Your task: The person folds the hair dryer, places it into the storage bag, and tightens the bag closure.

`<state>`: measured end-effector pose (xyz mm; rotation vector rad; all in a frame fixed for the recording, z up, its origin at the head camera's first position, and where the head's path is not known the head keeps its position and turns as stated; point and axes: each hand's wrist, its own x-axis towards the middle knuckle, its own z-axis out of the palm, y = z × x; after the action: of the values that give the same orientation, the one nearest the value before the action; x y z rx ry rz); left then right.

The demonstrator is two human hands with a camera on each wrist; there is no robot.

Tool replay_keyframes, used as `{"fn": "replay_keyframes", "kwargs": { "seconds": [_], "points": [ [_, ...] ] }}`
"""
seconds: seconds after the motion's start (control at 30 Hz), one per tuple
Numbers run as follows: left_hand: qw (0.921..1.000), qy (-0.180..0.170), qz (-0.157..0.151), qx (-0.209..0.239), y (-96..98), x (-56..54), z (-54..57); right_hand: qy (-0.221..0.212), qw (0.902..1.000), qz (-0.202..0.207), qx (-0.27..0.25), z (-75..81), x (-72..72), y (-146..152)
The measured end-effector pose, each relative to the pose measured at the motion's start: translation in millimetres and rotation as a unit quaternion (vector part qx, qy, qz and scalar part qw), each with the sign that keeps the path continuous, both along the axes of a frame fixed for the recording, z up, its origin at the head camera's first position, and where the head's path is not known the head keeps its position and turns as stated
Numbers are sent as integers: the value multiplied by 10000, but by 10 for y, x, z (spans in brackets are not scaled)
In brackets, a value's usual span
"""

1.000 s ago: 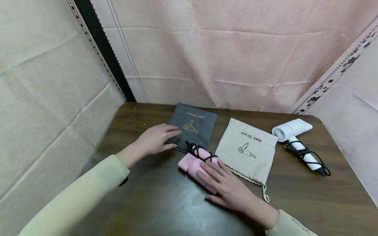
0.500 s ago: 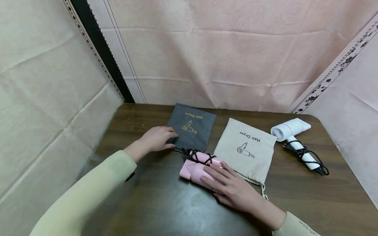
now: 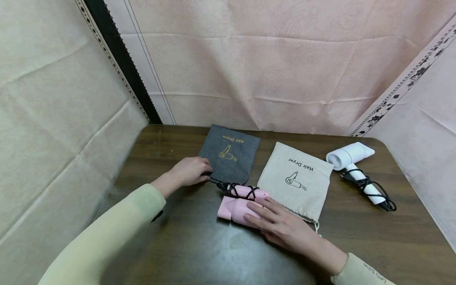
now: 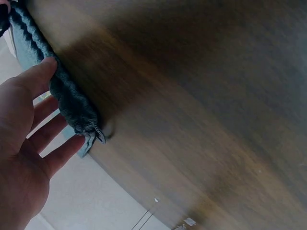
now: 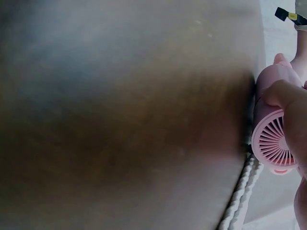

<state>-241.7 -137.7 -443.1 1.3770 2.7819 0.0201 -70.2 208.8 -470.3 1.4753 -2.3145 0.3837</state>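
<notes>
Your left hand (image 3: 190, 171) is pinching the gathered near edge of the grey bag (image 3: 230, 152), thumb on one side and fingers behind, probably because that edge is the bag's mouth. Your right hand (image 3: 285, 225) is gripping the pink hair dryer (image 3: 236, 209), fingers draping over the barrel and thumb lying along the near side, seemingly to steady it. That dryer is lying on the surface (image 3: 178, 245) just near of the grey bag, its black cord (image 3: 233, 190) winding round the handle, likely for tidiness. The cream bag (image 3: 299, 174) is lying farther right, with the white hair dryer (image 3: 350, 154) resting to its right.
</notes>
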Motion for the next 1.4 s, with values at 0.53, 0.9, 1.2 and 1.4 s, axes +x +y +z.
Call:
{"fn": "replay_keyframes", "kwargs": {
  "seconds": [0.53,0.9,1.2,1.4],
  "points": [
    [9962,-523,265,650,112,-73,149,405,9991,27,79,269,-106,-54],
    [9860,-1195,540,1034,216,-115,381,732,9970,-178,-192,462,-78,-50],
    [9842,-1139,488,1267,348,-170,547,913,9941,-109,-580,535,-39,-98],
    [9838,-1140,474,1298,427,-165,672,744,9951,-233,-616,500,-5,-137]
  ]
}}
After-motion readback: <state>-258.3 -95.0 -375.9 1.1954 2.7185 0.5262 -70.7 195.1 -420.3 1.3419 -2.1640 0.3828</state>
